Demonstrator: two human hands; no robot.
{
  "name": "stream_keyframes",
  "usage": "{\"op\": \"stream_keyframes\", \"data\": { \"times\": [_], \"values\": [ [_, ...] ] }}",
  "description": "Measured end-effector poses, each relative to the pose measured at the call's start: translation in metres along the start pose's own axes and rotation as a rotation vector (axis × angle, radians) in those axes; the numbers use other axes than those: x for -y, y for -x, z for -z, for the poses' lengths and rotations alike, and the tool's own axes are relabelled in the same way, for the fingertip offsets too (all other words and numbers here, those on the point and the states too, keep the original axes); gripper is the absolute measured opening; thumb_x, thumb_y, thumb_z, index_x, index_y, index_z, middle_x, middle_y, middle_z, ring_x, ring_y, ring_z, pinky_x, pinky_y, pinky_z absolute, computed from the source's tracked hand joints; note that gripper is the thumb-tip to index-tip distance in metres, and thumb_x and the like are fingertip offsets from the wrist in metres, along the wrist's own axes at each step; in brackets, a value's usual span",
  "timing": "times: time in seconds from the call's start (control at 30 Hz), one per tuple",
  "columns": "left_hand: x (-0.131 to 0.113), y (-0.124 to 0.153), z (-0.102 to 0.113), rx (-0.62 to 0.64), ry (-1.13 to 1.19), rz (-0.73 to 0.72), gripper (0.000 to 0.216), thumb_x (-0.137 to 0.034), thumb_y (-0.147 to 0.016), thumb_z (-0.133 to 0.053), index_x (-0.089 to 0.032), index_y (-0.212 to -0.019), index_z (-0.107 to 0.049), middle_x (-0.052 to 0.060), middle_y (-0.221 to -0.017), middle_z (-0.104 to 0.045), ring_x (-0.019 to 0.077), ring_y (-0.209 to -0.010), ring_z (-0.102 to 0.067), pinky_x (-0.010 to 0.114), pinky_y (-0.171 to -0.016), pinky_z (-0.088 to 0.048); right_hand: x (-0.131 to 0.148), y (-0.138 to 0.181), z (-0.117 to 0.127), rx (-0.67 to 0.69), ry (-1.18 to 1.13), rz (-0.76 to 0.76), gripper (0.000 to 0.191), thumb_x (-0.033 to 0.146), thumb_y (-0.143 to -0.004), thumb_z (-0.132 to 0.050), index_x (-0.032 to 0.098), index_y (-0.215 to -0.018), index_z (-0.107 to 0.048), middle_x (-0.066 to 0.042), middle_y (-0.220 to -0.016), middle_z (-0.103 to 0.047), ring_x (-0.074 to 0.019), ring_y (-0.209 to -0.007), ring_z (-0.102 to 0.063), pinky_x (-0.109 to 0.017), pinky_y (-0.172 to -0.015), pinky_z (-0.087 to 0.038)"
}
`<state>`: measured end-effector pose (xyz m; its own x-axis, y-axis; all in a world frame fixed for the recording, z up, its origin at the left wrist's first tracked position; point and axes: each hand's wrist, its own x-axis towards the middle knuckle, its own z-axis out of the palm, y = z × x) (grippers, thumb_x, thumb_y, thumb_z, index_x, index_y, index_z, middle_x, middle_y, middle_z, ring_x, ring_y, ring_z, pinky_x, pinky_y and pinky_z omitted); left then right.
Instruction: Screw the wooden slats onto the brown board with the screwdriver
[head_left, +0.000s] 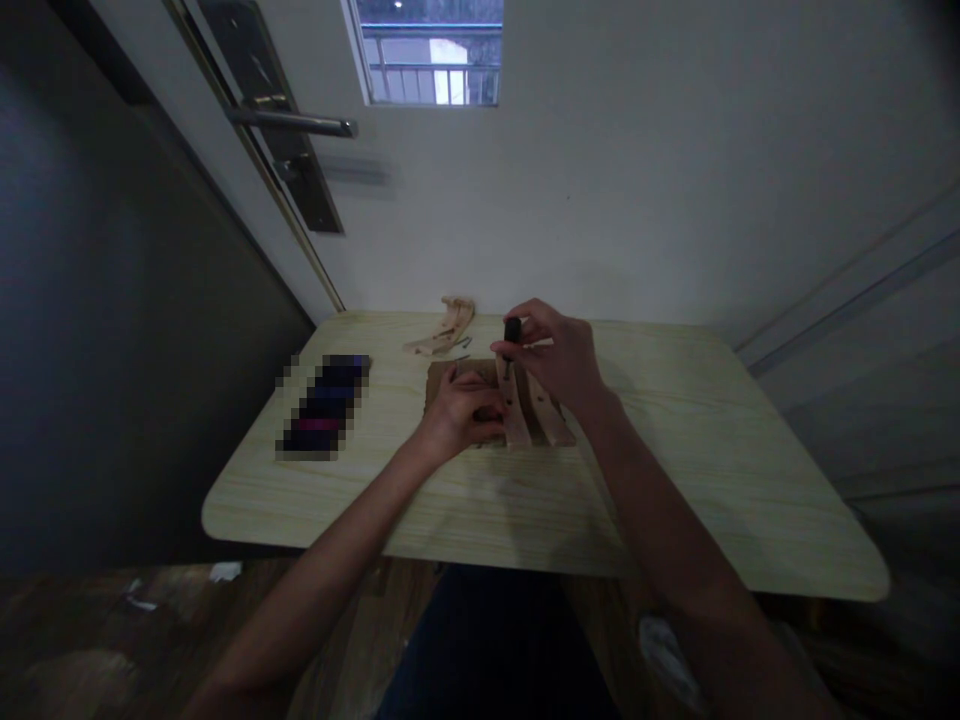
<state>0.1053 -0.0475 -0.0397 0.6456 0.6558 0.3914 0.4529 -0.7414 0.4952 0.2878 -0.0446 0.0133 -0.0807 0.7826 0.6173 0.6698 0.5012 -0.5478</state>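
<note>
My right hand (559,350) pinches the black handle of a small screwdriver (512,330) between thumb and fingers. Its thin shaft points down at a pale wooden piece (517,428) with dark holes. My left hand (459,412) is closed against the left edge of that piece, its fingertips partly hidden. Beside it on the right lies a second, similar wooden piece (556,428). Both rest on a brown cardboard-like sheet (442,376). Whether the screwdriver's tip sits in a hole or on a screw is too small to tell.
Another curved wooden piece (448,328) lies farther back on the pale wood-grain table (697,450), with small metal bits (465,343) near it. A blurred-out dark rectangular object (326,405) is at the left. Behind the table stands a white door with a metal handle (296,122).
</note>
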Motion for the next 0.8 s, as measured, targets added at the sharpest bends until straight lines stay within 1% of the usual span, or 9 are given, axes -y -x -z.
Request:
{"op": "stream_keyframes", "data": {
  "times": [0.1,0.2,0.27,0.3,0.4,0.53,0.6,0.7,0.8],
  "values": [
    [-0.001,-0.001,0.0,0.017,-0.001,0.02,0.016,-0.025,-0.069,-0.082,-0.021,-0.079,-0.07,0.001,-0.079,-0.07,0.0215,-0.088,-0.064,0.054,-0.108,-0.03,0.003,0.0,-0.003,0.014,-0.006,0.021,0.046,0.063,-0.081,-0.059,0.021,-0.099,-0.064,-0.003,-0.082,-0.071,-0.0156,-0.071,-0.067,-0.026,-0.063,-0.055],
    [-0.002,-0.001,0.001,0.023,-0.009,0.026,0.014,-0.025,-0.07,-0.081,-0.021,-0.078,-0.069,0.001,-0.079,-0.07,0.0218,-0.088,-0.064,0.056,-0.109,-0.027,0.004,0.0,-0.002,0.054,-0.046,0.106,0.041,0.054,-0.091,-0.05,0.023,-0.114,-0.063,-0.007,-0.112,-0.07,-0.0187,-0.096,-0.068,-0.028,-0.073,-0.057],
    [-0.002,-0.001,0.001,0.027,-0.003,0.022,0.013,-0.026,-0.072,-0.079,-0.021,-0.079,-0.07,0.001,-0.078,-0.07,0.022,-0.088,-0.064,0.057,-0.109,-0.026,0.004,0.001,0.003,0.097,-0.095,0.164,0.038,0.047,-0.095,-0.045,0.025,-0.12,-0.062,-0.008,-0.121,-0.067,-0.0187,-0.107,-0.065,-0.03,-0.08,-0.057],
    [-0.002,-0.001,0.001,0.029,0.004,0.02,0.012,-0.026,-0.072,-0.078,-0.021,-0.079,-0.07,0.0,-0.077,-0.07,0.0221,-0.088,-0.064,0.057,-0.11,-0.026,0.004,0.001,0.007,0.121,-0.117,0.165,0.037,0.045,-0.097,-0.042,0.025,-0.122,-0.062,-0.007,-0.121,-0.068,-0.0182,-0.106,-0.066,-0.03,-0.08,-0.057],
    [-0.001,-0.001,0.0,0.025,0.021,0.024,0.012,-0.027,-0.072,-0.077,-0.022,-0.08,-0.07,0.0,-0.077,-0.07,0.0225,-0.087,-0.065,0.058,-0.11,-0.026,0.003,0.0,0.016,0.148,-0.177,0.144,0.038,0.043,-0.098,-0.04,0.023,-0.12,-0.064,-0.008,-0.118,-0.069,-0.018,-0.099,-0.069,-0.033,-0.082,-0.057],
    [0.0,-0.001,-0.002,0.014,0.012,0.028,0.012,-0.027,-0.072,-0.077,-0.023,-0.081,-0.071,0.0,-0.077,-0.069,0.0226,-0.086,-0.065,0.058,-0.109,-0.027,0.001,-0.003,0.019,0.146,-0.261,0.067,0.037,0.049,-0.093,-0.05,0.021,-0.108,-0.069,-0.006,-0.098,-0.075,-0.0156,-0.083,-0.07,-0.028,-0.071,-0.057],
    [0.001,-0.001,-0.001,0.018,0.013,0.029,0.013,-0.027,-0.072,-0.077,-0.023,-0.082,-0.071,0.001,-0.078,-0.069,0.0226,-0.087,-0.065,0.059,-0.109,-0.027,0.002,-0.004,0.017,0.095,-0.248,0.016,0.037,0.054,-0.084,-0.061,0.019,-0.093,-0.07,-0.004,-0.08,-0.073,-0.014,-0.069,-0.068,-0.026,-0.062,-0.056],
    [0.001,-0.001,-0.001,0.03,0.027,0.038,0.015,-0.027,-0.071,-0.079,-0.023,-0.082,-0.071,0.001,-0.079,-0.069,0.023,-0.087,-0.065,0.059,-0.109,-0.028,0.004,-0.004,0.012,-0.008,-0.195,-0.043,0.043,0.06,-0.069,-0.073,0.019,-0.074,-0.063,0.001,-0.062,-0.064,-0.0106,-0.054,-0.058,-0.023,-0.052,-0.052],
    [0.001,-0.002,-0.001,0.027,0.027,0.039,0.015,-0.028,-0.071,-0.079,-0.023,-0.082,-0.071,0.0,-0.078,-0.07,0.0227,-0.088,-0.065,0.059,-0.11,-0.025,0.002,-0.004,0.007,-0.06,-0.125,-0.023,0.042,0.06,-0.072,-0.07,0.02,-0.074,-0.06,0.002,-0.064,-0.062,-0.0103,-0.055,-0.055,-0.022,-0.05,-0.049]
  ]
}}
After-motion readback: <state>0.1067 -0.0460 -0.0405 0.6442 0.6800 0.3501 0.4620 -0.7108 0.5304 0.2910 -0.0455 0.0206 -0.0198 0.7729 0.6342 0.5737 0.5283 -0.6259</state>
